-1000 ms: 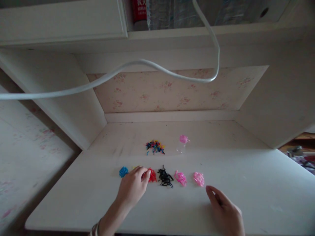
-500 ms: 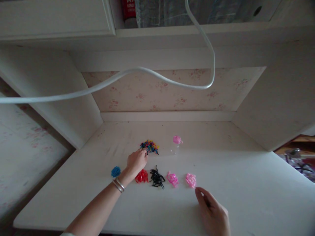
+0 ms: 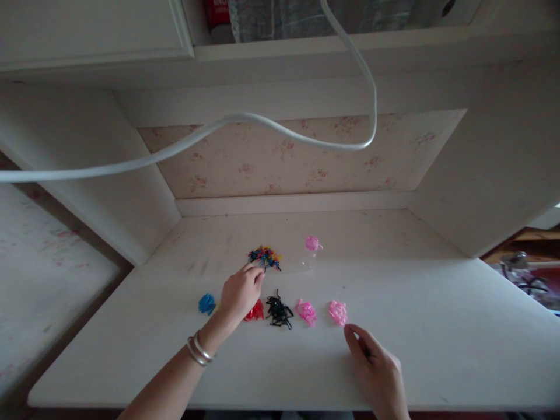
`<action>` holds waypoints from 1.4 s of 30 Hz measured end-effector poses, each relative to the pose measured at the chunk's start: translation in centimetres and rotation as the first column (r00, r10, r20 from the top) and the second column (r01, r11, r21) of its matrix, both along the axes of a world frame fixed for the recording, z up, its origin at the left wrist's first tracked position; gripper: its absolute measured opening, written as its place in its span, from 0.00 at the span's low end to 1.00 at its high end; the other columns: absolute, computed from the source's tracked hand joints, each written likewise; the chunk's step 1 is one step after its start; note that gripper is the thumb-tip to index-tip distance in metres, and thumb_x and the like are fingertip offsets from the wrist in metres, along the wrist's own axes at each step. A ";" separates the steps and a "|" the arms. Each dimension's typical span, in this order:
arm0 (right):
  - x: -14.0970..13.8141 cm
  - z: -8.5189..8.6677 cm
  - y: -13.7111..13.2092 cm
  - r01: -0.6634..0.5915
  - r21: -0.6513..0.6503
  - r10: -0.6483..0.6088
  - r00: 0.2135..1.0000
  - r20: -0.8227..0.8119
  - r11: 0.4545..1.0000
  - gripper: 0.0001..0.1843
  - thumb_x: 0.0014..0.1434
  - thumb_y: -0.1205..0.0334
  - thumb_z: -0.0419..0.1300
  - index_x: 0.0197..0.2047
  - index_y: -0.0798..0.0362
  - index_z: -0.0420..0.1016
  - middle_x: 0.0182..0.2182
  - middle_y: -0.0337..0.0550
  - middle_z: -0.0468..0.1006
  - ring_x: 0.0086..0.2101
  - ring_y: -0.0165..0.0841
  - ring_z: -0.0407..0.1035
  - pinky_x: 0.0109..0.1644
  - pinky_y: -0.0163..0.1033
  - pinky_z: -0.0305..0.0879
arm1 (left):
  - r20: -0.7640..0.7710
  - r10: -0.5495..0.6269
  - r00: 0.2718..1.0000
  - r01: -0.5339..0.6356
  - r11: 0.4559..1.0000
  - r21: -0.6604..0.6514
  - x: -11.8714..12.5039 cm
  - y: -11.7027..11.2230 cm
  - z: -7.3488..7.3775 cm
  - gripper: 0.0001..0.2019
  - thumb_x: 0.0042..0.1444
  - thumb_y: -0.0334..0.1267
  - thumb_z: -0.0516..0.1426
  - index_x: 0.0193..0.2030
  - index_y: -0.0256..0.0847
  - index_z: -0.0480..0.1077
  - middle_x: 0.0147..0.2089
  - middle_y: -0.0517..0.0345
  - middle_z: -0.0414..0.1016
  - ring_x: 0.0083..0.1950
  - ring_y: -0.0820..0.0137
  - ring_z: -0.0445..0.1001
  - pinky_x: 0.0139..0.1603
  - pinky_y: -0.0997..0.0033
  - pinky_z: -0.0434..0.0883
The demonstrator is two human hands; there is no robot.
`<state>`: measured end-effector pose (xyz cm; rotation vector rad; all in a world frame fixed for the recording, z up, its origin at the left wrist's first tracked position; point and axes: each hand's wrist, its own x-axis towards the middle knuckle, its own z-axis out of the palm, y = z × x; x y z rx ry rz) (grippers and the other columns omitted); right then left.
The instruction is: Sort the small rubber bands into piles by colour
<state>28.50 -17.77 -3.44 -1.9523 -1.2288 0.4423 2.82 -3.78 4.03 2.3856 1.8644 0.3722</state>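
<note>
My left hand (image 3: 241, 293) is closed in a pinch at the near edge of a mixed pile of small coloured rubber bands (image 3: 265, 255). A dark bit shows by its fingertips, too small to name. Under that wrist lie red bands (image 3: 255, 311), partly covered, with a sliver of yellow beside the blue bands (image 3: 206, 303). To the right sit black bands (image 3: 279, 311), bright pink bands (image 3: 307, 313) and light pink bands (image 3: 338, 312). My right hand (image 3: 377, 366) has thumb and forefinger pinched together at the light pink heap's near edge; what they hold, if anything, is hidden.
A small clear container (image 3: 308, 260) with a pink top (image 3: 312, 243) stands behind the row on the white desk (image 3: 437, 338). A white cable (image 3: 262, 119) hangs across the upper view. Side panels and an overhead cabinet (image 3: 91, 32) enclose the desk.
My left hand has drawn slightly back toward me from the mixed pile, still pinched. My right hand stays by the light pink bands. The view has shifted a little.
</note>
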 end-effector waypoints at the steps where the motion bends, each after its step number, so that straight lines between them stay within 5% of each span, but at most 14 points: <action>1: 0.0 0.0 0.0 -0.004 0.005 0.004 1.000 -0.005 1.000 0.25 0.56 0.41 0.52 0.35 0.53 0.79 0.16 0.33 0.66 0.17 0.24 0.60 0.24 0.26 0.58 | 0.031 -0.030 0.999 0.030 0.999 0.019 0.1 -0.9 0.2 0.13 0.63 0.40 0.47 0.40 0.46 0.72 0.42 0.59 0.73 0.38 0.74 0.73 0.38 0.77 0.64; 9: 0.0 0.0 -0.3 -0.038 0.037 0.038 0.999 0.002 0.999 0.24 0.57 0.42 0.52 0.36 0.53 0.79 0.16 0.33 0.67 0.17 0.23 0.61 0.24 0.25 0.58 | 0.102 -0.188 0.977 0.185 0.982 0.033 1.2 -7.6 -1.8 0.13 0.64 0.38 0.46 0.38 0.47 0.72 0.35 0.60 0.72 0.34 0.75 0.72 0.33 0.78 0.63; 16: -0.2 0.0 -0.2 -0.037 0.053 0.035 0.998 0.046 0.998 0.24 0.57 0.42 0.52 0.35 0.53 0.79 0.17 0.34 0.67 0.18 0.24 0.61 0.25 0.26 0.59 | -0.019 -0.128 0.992 0.128 0.992 -0.010 1.0 -8.4 -3.8 0.11 0.62 0.37 0.49 0.37 0.50 0.73 0.34 0.62 0.73 0.29 0.74 0.72 0.26 0.77 0.60; 21: -0.2 -0.2 -0.3 -0.027 0.051 0.024 0.999 0.044 0.998 0.24 0.56 0.42 0.52 0.35 0.53 0.79 0.17 0.34 0.67 0.18 0.24 0.62 0.25 0.25 0.59 | 0.091 -0.095 0.991 0.093 0.995 0.027 0.7 -8.6 -3.8 0.12 0.63 0.40 0.47 0.40 0.50 0.72 0.36 0.61 0.74 0.31 0.73 0.74 0.29 0.76 0.64; 25: -0.1 -0.5 -0.2 -0.023 0.006 0.022 0.999 0.038 1.000 0.25 0.56 0.41 0.52 0.36 0.53 0.79 0.18 0.34 0.68 0.18 0.24 0.62 0.25 0.26 0.59 | 0.304 -0.052 0.951 0.028 0.996 0.082 -1.5 -9.1 -4.0 0.11 0.62 0.41 0.48 0.41 0.47 0.71 0.39 0.58 0.75 0.36 0.73 0.74 0.36 0.76 0.67; 29: -0.6 0.4 0.3 -0.082 -0.024 0.083 0.996 0.036 0.996 0.25 0.57 0.40 0.51 0.36 0.53 0.79 0.16 0.33 0.65 0.17 0.24 0.60 0.22 0.26 0.57 | 0.461 0.044 0.886 -0.103 0.989 0.102 -6.6 -9.5 -4.9 0.12 0.60 0.44 0.50 0.40 0.43 0.71 0.38 0.56 0.77 0.35 0.72 0.74 0.36 0.76 0.69; 35: -4.5 5.0 5.0 -0.303 0.020 0.292 0.931 0.220 0.953 0.21 0.61 0.47 0.49 0.37 0.50 0.78 0.19 0.34 0.70 0.20 0.24 0.62 0.27 0.26 0.57 | 0.587 0.394 0.707 -0.436 0.897 -0.077 -13.3 -9.5 -6.6 0.18 0.53 0.54 0.53 0.38 0.42 0.73 0.34 0.56 0.78 0.31 0.68 0.75 0.32 0.73 0.71; 38: -7.1 6.5 9.2 -0.396 -0.189 0.439 0.820 0.369 0.899 0.18 0.63 0.53 0.47 0.42 0.46 0.76 0.26 0.35 0.76 0.26 0.25 0.68 0.32 0.28 0.59 | 0.670 0.433 0.602 -0.440 0.881 -0.175 -13.9 -9.6 -6.9 0.20 0.52 0.56 0.53 0.40 0.41 0.73 0.36 0.55 0.79 0.35 0.66 0.76 0.34 0.73 0.72; 42: -9.5 6.0 14.3 -0.413 -0.302 0.509 0.744 0.432 0.859 0.15 0.59 0.58 0.52 0.46 0.44 0.75 0.40 0.39 0.78 0.35 0.30 0.71 0.36 0.31 0.60 | 0.705 0.409 0.580 -0.391 0.899 -0.200 -13.6 -9.8 -6.9 0.20 0.52 0.55 0.54 0.40 0.41 0.73 0.38 0.55 0.79 0.35 0.66 0.76 0.35 0.72 0.72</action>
